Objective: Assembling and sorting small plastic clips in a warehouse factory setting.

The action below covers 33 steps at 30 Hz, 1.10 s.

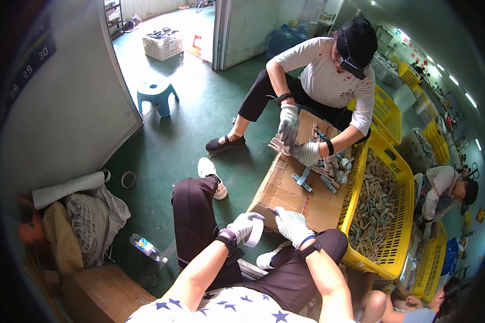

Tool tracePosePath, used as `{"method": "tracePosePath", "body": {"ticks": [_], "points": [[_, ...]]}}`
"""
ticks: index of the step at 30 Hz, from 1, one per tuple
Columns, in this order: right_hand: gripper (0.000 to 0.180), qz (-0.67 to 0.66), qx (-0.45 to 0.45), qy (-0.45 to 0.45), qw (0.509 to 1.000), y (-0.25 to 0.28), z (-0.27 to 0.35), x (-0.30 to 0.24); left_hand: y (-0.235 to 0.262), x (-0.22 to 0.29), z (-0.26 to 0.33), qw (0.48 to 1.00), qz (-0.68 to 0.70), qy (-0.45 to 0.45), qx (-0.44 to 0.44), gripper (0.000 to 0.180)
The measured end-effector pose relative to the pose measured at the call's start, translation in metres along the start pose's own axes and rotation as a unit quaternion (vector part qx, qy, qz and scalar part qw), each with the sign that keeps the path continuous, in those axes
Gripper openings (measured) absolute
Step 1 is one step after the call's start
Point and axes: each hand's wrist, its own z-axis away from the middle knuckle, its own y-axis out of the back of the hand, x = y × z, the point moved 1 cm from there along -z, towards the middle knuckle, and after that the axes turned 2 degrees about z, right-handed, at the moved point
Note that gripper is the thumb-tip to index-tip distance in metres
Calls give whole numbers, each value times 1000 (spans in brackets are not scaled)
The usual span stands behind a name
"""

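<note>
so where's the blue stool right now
In the head view the blue stool stands on the green floor at upper left, beside the grey wall panel and below the white crate.

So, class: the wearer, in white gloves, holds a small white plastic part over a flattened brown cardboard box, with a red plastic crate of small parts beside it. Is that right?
Not quite: the head view shows the plastic crate is yellow, not red. The gloved left hand does hold the small white plastic part, right hand alongside, over the flattened brown cardboard box.
</note>
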Motion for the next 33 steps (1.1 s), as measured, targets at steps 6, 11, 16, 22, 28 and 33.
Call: {"method": "tracePosePath", "body": {"ticks": [6, 11, 16, 22, 28, 33], "points": [[23, 16, 0, 36, 999, -5, -9, -5, 3, -3, -2, 1000, -21, -12, 3, 24], [23, 32, -10, 42, 999, -3, -12, -12, -3, 9, 5, 1000, 0, 7, 14, 21], [24, 40, -34, 26, 998, -1, -17, -20, -2, 12, 9, 1000, 5, 5, 14, 21], [25, 63, 8, 54, 997, -9, -26, -27, -4, 23, 16, 1000, 4, 22, 13, 20], [25, 118, -4, 57, 991, -37, -50, -30, -1, 9, 11, 998, -56, 7, 12, 21], [25, 109, -1, 36, 993, -41, -53, -32, 1, 2, 9, 998, -58, 13, 14, 23]]}}
